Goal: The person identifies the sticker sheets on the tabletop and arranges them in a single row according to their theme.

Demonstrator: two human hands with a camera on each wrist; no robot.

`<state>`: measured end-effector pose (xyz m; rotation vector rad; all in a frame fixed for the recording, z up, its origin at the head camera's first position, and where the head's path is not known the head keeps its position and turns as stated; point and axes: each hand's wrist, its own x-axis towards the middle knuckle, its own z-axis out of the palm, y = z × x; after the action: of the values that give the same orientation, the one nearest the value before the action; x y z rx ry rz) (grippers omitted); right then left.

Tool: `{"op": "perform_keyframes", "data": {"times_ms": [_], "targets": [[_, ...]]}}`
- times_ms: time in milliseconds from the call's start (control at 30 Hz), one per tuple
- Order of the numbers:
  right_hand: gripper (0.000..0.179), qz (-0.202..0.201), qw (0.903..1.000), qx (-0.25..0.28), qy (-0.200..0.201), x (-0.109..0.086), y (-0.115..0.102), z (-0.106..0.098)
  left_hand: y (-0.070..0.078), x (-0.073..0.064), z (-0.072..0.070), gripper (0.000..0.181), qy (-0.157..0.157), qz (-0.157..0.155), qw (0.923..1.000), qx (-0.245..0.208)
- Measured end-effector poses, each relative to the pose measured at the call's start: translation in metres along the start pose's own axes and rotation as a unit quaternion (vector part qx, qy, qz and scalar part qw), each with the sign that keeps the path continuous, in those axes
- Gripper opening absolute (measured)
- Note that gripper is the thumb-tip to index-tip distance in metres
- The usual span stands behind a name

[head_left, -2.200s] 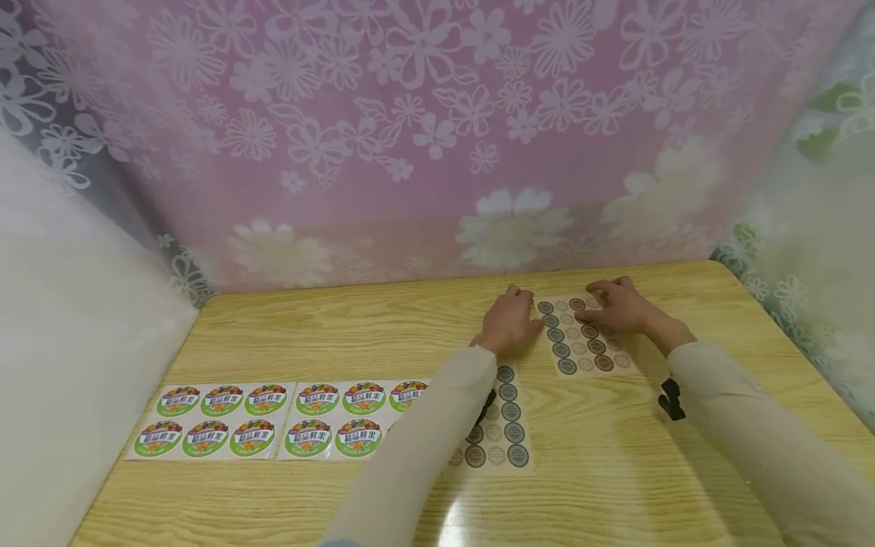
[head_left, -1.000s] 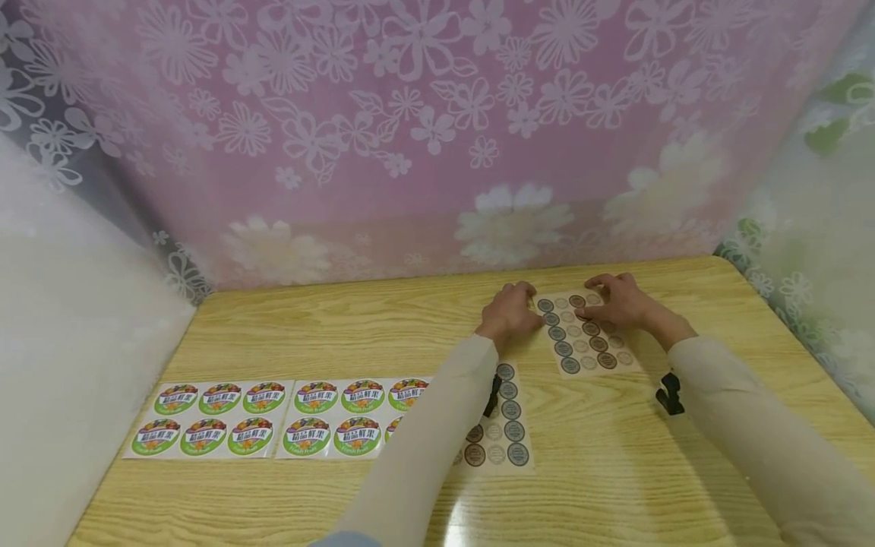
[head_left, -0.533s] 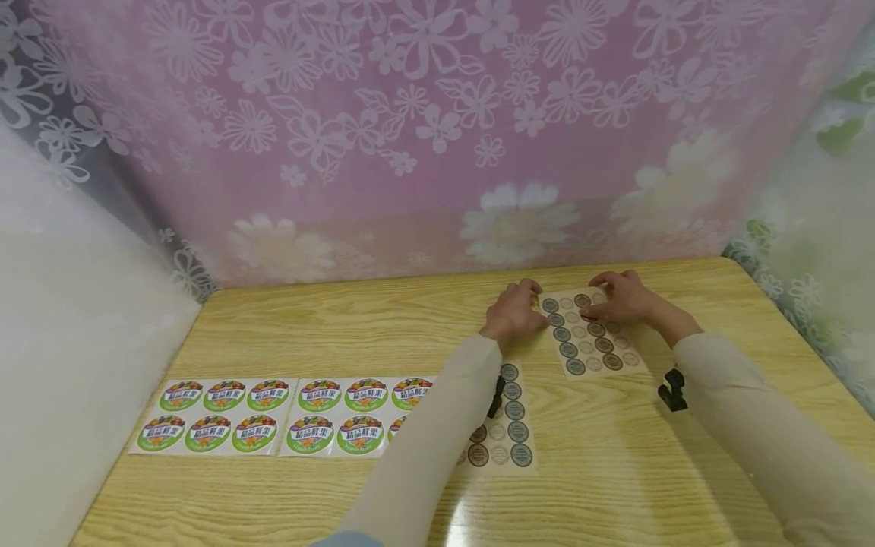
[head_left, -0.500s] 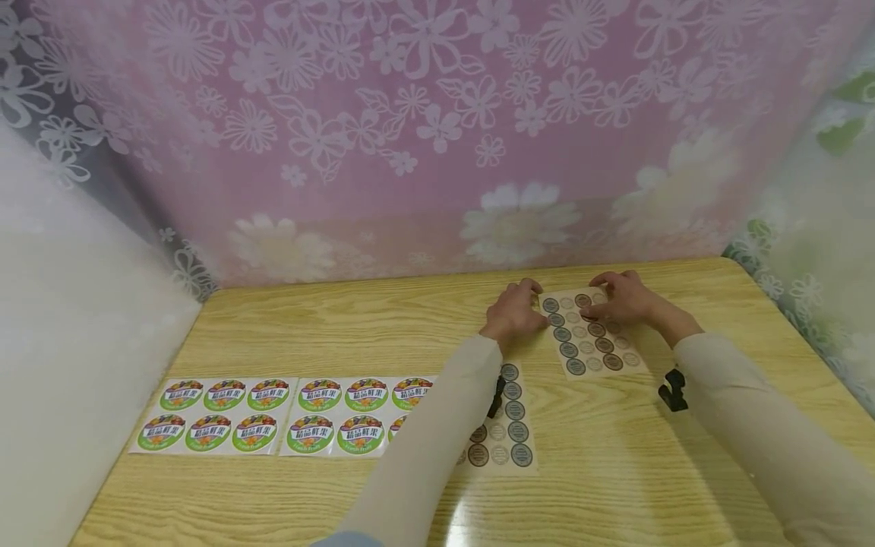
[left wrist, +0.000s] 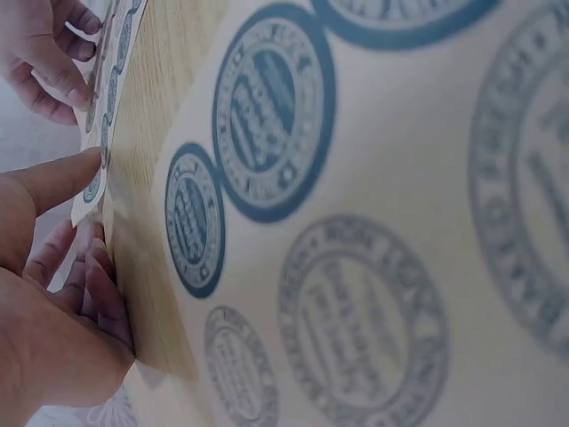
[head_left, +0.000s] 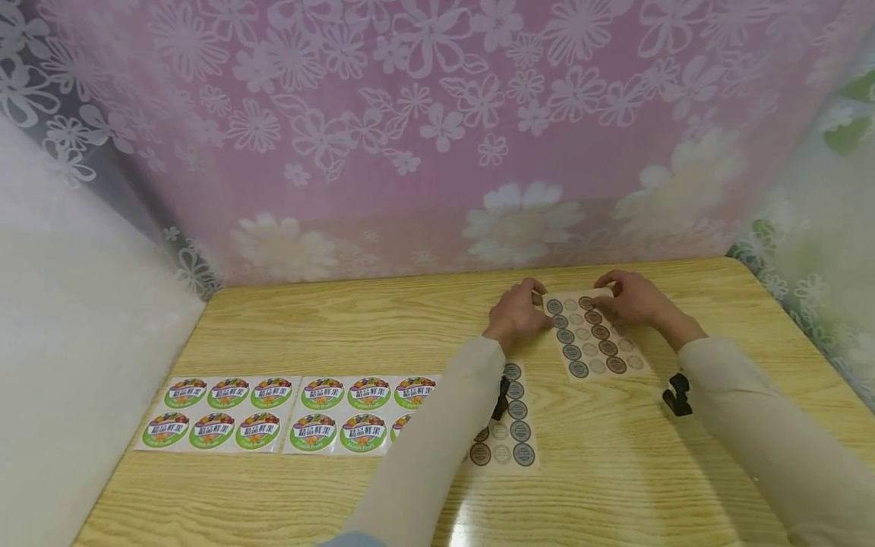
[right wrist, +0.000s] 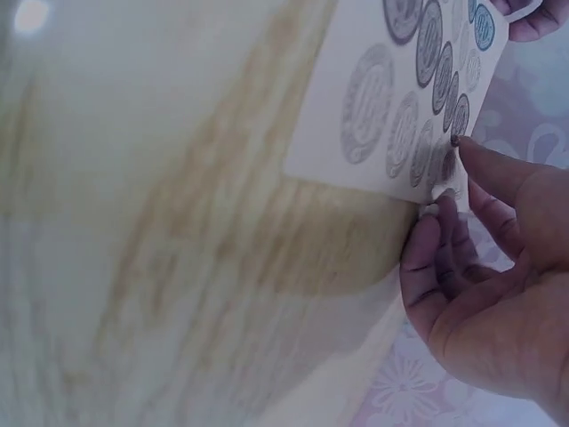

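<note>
A cream sheet of round stickers (head_left: 581,334), with blue, faint and brown columns, lies near the table's back right in the head view. At its far left corner my left hand (head_left: 517,310) pinches the edge, thumb on top and fingers curled at the side. My right hand (head_left: 639,300) pinches the far right part, covering some stickers; in the right wrist view its thumb (right wrist: 493,173) presses the face while the fingers bend at the edge. A second sheet of round stickers (head_left: 502,433) lies nearer, partly under my left sleeve, and fills much of the left wrist view.
Two white sheets of fruit labels, the left label sheet (head_left: 208,414) and the right label sheet (head_left: 342,414), lie side by side on the wooden table (head_left: 328,494). A pink floral curtain (head_left: 383,190) hangs behind the table's back edge.
My right thumb has slid slightly right and back on the sheet, showing more of the brown stickers. My left hand keeps its place at the corner. The head view has shifted slightly.
</note>
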<state>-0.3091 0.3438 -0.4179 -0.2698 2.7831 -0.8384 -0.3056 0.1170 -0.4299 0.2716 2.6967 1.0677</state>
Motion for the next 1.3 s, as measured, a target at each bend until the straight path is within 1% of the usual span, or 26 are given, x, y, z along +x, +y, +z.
{"op": "perform_keyframes", "data": {"times_ms": [133, 233, 267, 333, 400, 500, 533, 600, 733, 867, 1000, 1067, 1200, 1300], "targets": [[0.040, -0.004, 0.9999, 0.014, 0.005, -0.003, 0.003, -0.001, 0.001, -0.002, 0.002, 0.045, 0.007, -0.009, 0.9999, -0.002], [0.037, -0.010, 0.9997, 0.021, 0.008, -0.006, 0.002, -0.002, 0.001, -0.002, 0.002, 0.036, 0.014, -0.011, 0.9998, -0.004], [0.036, -0.012, 0.9996, 0.023, 0.010, -0.006, 0.001, -0.003, 0.001, -0.003, 0.002, 0.033, 0.014, -0.010, 0.9998, -0.013], [0.036, -0.016, 0.9994, 0.028, 0.014, -0.008, 0.000, -0.004, 0.000, -0.004, 0.000, 0.026, 0.010, -0.004, 0.9988, -0.048], [0.036, -0.020, 0.9990, 0.038, 0.014, -0.010, -0.002, -0.005, -0.002, -0.007, -0.004, 0.022, -0.003, 0.009, 0.9949, -0.101], [0.036, -0.021, 0.9981, 0.058, 0.006, -0.015, -0.002, -0.008, -0.004, -0.011, -0.010, 0.021, -0.034, 0.029, 0.9831, -0.177], [0.035, -0.021, 0.9977, 0.065, 0.001, -0.017, -0.002, -0.009, -0.005, -0.012, -0.012, 0.021, -0.047, 0.037, 0.9795, -0.192], [0.036, -0.019, 0.9964, 0.082, -0.010, -0.022, -0.002, -0.010, -0.006, -0.014, -0.016, 0.022, -0.067, 0.052, 0.9749, -0.206], [0.039, -0.013, 0.9911, 0.128, -0.035, -0.036, -0.005, -0.013, -0.010, -0.018, -0.023, 0.023, -0.098, 0.067, 0.9715, -0.205], [0.044, -0.008, 0.9825, 0.179, -0.051, -0.049, -0.008, -0.013, -0.013, -0.022, -0.028, 0.022, -0.115, 0.071, 0.9688, -0.208], [0.045, 0.006, 0.9760, 0.207, -0.066, -0.061, -0.008, -0.010, -0.015, -0.029, -0.030, 0.020, -0.135, 0.067, 0.9655, -0.212], [0.046, 0.014, 0.9710, 0.226, -0.076, -0.066, -0.008, -0.007, -0.015, -0.034, -0.031, 0.020, -0.148, 0.062, 0.9640, -0.212], [0.046, 0.023, 0.9592, 0.265, -0.096, -0.076, -0.011, 0.000, -0.016, -0.045, -0.032, 0.019, -0.159, 0.058, 0.9644, -0.203], [0.046, 0.027, 0.9530, 0.283, -0.105, -0.081, -0.012, 0.006, -0.018, -0.051, -0.031, 0.017, -0.158, 0.063, 0.9675, -0.187]]}}
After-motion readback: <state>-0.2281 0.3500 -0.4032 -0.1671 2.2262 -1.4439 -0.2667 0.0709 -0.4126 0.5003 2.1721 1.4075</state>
